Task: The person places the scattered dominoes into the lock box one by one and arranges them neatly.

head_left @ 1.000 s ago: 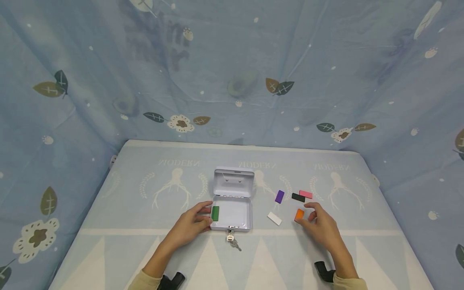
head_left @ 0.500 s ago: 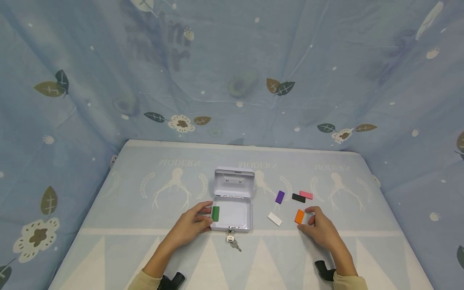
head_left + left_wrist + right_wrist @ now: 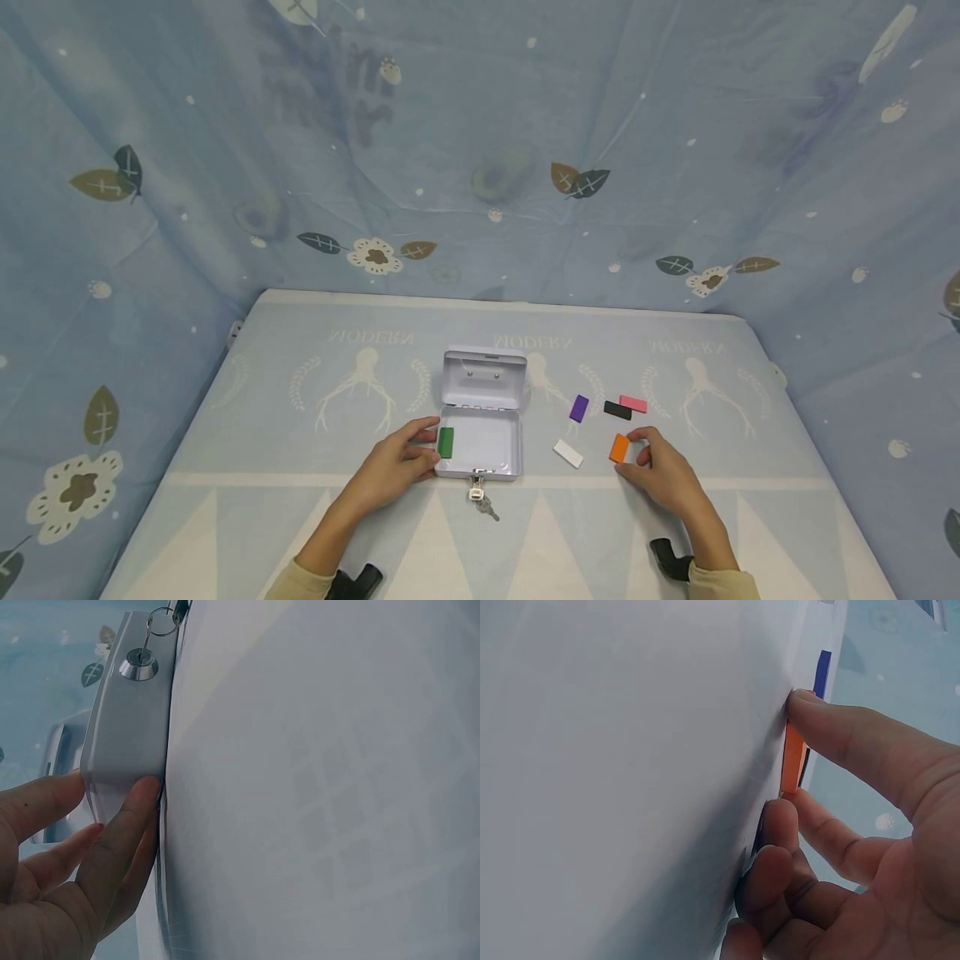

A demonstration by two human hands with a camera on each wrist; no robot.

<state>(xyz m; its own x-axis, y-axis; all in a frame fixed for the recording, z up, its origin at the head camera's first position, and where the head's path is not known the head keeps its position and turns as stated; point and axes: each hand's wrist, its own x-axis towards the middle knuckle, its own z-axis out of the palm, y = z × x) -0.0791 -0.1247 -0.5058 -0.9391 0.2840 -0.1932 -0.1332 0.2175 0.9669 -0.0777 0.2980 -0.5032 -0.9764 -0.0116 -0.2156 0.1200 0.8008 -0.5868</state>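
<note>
A small white cash box (image 3: pixel 517 442) stands with its lid (image 3: pixel 483 379) raised, a green block (image 3: pixel 446 442) lying inside along its left wall. My left hand (image 3: pixel 393 460) touches the box's left side; in the left wrist view its fingers (image 3: pixel 112 847) rest at the rim and side wall near the front corner. At the right, my right hand (image 3: pixel 666 473) pinches an orange block (image 3: pixel 618 448) flat on the table, its thumb and a fingertip at opposite ends. In the right wrist view the orange block (image 3: pixel 791 761) shows as a thin edge between thumb and finger.
A white block (image 3: pixel 568 452), a purple block (image 3: pixel 579 407), a black block (image 3: pixel 618 410) and a pink block (image 3: pixel 633 403) lie right of the box. Keys (image 3: pixel 487 506) hang from the lock (image 3: pixel 477 492) at its front. A patterned curtain (image 3: pixel 480 167) surrounds the table.
My right hand has drawn slightly down and back from over the orange block, then its index finger has closed in against the block's far end. The left hand and box have stayed put.
</note>
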